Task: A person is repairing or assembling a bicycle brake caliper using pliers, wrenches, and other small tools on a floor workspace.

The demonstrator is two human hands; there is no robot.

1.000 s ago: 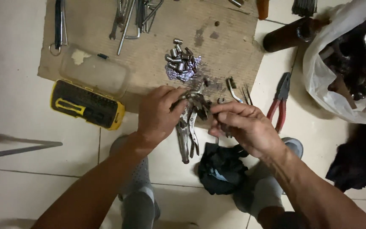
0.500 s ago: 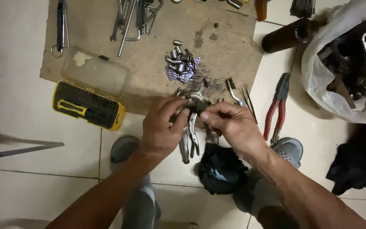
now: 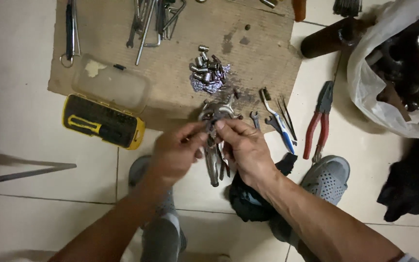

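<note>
My left hand (image 3: 176, 154) and my right hand (image 3: 245, 148) meet over the tiled floor, fingertips pinching a small dark metal part (image 3: 211, 125) between them. Under the hands lie steel locking pliers (image 3: 215, 162), handles pointing toward me, and a cluster of metal parts (image 3: 217, 110) sits just beyond the fingertips. A pile of small sockets (image 3: 206, 71) rests on a crumpled foil scrap on the cardboard sheet (image 3: 263, 53).
A yellow bit case (image 3: 104, 121) with a clear open lid lies at left. Red-handled pliers (image 3: 317, 122), small wrenches and a toothbrush (image 3: 277, 121) lie at right. A white bag of tools (image 3: 403, 63), black rags (image 3: 413, 187) and my grey shoes (image 3: 327, 177) surround me.
Both hands have shifted slightly toward me and together, fingertips now closing on the small part above the locking pliers.
</note>
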